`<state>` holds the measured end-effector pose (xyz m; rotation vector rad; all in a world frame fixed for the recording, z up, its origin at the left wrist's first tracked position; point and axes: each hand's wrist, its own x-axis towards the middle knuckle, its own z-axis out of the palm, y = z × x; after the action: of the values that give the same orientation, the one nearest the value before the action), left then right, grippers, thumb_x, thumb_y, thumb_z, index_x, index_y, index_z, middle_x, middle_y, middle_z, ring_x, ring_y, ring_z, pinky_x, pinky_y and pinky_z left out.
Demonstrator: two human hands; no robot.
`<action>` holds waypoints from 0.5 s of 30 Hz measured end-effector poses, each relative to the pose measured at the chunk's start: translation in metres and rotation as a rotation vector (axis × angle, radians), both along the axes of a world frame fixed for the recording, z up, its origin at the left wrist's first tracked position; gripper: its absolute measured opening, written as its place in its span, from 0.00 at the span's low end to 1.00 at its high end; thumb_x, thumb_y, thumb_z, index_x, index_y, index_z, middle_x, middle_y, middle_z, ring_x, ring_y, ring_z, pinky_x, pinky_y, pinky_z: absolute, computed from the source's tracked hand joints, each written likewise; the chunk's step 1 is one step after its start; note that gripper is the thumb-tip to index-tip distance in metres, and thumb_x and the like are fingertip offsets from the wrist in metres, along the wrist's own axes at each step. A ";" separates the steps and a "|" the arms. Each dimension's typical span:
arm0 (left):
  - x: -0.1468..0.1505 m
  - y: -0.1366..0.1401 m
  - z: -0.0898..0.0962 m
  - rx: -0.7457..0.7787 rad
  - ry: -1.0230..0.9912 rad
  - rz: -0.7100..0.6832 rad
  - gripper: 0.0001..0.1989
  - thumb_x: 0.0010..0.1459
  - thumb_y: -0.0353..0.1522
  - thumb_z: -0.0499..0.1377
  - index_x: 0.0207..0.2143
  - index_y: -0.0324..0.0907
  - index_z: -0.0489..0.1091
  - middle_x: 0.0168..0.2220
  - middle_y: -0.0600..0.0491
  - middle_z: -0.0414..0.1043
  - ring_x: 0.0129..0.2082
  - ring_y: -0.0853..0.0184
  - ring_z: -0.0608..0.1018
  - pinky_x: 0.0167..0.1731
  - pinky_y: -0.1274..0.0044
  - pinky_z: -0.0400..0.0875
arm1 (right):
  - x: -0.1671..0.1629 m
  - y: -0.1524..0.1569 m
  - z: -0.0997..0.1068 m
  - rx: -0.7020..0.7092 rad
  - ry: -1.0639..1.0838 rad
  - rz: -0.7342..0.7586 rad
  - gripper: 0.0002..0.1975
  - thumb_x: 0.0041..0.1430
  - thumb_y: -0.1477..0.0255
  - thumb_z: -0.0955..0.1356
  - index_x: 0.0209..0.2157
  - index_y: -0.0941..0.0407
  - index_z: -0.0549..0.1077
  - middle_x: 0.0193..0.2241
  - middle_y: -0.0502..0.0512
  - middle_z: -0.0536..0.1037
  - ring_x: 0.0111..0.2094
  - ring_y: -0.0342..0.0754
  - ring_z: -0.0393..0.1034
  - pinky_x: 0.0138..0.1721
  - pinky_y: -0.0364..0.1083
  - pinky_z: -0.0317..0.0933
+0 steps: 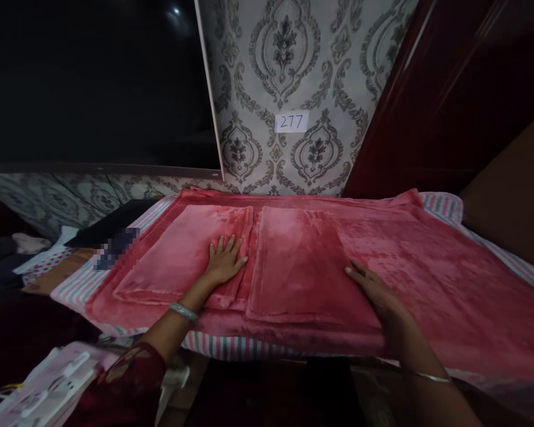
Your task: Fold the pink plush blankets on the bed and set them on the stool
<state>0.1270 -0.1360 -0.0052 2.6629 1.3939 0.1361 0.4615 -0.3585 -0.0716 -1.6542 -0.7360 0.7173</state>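
Note:
A plush pinkish-red blanket [449, 284] is spread over the surface in front of me, with two folded panels lying side by side on its left half. My left hand [225, 261] rests flat, fingers spread, on the left folded panel [178, 255], close to its inner edge. At the outer edge of the right folded panel [298, 267] is my right hand [376, 290], its fingers extended and fingertips touching the plush. A narrow gap runs between the two panels.
A striped cloth [244, 347] shows beneath the blanket's edges. A large dark screen [98, 83] stands at back left, a glossy dark red panel [436, 101] at right. A paper marked 277 [292, 121] is on the patterned wall. A pixelated dark object [115, 249] lies left.

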 end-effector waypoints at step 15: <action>0.025 -0.151 -0.038 -0.001 -0.148 -0.403 0.47 0.54 0.36 0.67 0.73 0.46 0.50 0.74 0.37 0.42 0.73 0.42 0.44 0.68 0.43 0.45 | -0.034 -0.026 0.011 0.122 -0.216 -0.110 0.30 0.56 0.50 0.64 0.57 0.46 0.75 0.60 0.54 0.75 0.66 0.61 0.61 0.68 0.62 0.56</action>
<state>0.1518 -0.2870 -0.0429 2.8002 0.7945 0.2803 0.4274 -0.3846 -0.0608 -1.6619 -0.8180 0.4116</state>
